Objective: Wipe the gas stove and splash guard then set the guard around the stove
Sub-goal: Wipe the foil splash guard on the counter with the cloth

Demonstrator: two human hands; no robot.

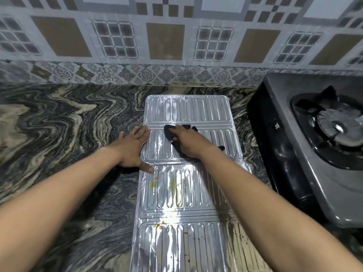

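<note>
Now | I am watching left grip [133, 148] pressing flat, fingers straight, on splash guard [188, 110] edge | right grip [186, 143] curling round dark cloth [169, 132] on it

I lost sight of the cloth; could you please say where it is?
Head view, centre: the dark cloth is under the right hand on the splash guard, left of the stove.

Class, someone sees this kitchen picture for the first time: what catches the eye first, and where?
The shiny splash guard lies flat at centre, yellow stains on its near panels. The right hand holds a dark cloth against it; the left hand rests on its left edge.
</note>
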